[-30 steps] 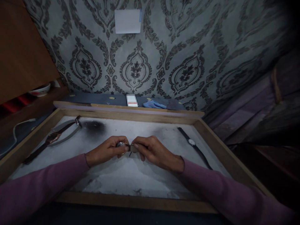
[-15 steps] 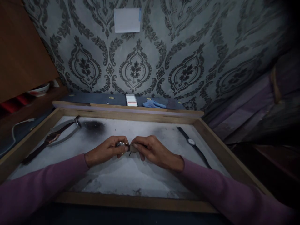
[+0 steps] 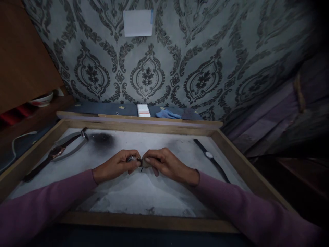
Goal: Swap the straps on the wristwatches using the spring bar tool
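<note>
Over the middle of a shallow wooden tray [image 3: 144, 220] with a whitish bottom, both hands meet on one wristwatch [image 3: 132, 159]. My left hand [image 3: 122, 164] is closed around its shiny round case, fingers covering much of it. Thumb and fingers of my right hand [image 3: 164, 163] pinch the brownish strap [image 3: 145, 163] just right of the case. A thin dark piece hangs under the strap; what it is I cannot tell. The fingertips hide the joint between strap and case.
At the tray's left lie a dark-strapped watch [image 3: 57, 152] and a grey-strapped watch [image 3: 77, 148]. A black-strapped watch with a white dial [image 3: 209, 155] rests at the right. Behind the tray's rim are a blue cloth [image 3: 167, 114] and a small blurred box [image 3: 143, 110]. A white cable [image 3: 14, 147] runs at left.
The fingers of my right hand have shifted very slightly on the strap, closer to my left hand. The whole view has drifted a little; the other watches lie as before.
</note>
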Tool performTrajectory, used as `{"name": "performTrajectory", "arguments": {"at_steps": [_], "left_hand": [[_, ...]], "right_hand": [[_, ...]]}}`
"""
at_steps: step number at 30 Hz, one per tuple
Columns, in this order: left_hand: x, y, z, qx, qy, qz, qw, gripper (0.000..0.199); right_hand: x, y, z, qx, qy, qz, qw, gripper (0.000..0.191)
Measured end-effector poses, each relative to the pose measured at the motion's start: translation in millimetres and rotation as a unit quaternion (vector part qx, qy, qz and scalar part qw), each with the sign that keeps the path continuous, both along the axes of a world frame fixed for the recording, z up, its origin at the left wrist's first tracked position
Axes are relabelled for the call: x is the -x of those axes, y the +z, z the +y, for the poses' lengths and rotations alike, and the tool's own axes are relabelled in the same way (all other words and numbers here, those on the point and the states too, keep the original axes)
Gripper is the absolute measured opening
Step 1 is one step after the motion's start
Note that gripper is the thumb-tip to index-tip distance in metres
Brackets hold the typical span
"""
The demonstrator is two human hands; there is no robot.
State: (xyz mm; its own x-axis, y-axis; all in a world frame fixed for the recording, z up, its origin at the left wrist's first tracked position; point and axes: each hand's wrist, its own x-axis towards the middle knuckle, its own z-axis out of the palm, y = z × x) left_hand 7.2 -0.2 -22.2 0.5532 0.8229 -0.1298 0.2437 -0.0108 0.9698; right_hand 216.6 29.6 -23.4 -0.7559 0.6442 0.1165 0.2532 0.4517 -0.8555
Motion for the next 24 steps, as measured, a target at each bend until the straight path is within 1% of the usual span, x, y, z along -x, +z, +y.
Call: {"name": "performTrajectory", "arguments": {"at_steps": [8, 16, 24], "left_hand": [[-1.9, 4.7, -1.8, 0.006, 0.005, 0.0, 1.0, 0.025], [-1.2, 3.3, -1.3, 0.01, 0.003, -0.009, 1.0, 0.025], [-1.1, 3.3, -1.2, 0.009, 0.01, -0.006, 1.0, 0.025]], "right_hand": [[0.0, 0.1, -2.5, 0.001, -0.002, 0.022, 1.0, 0.022], [-1.3, -0.7, -0.3, 0.002, 0.005, 0.02, 1.0, 0.023], [-1.3, 1.0, -2.1, 0.043, 0.008, 0.037, 0.998, 0.024]]}}
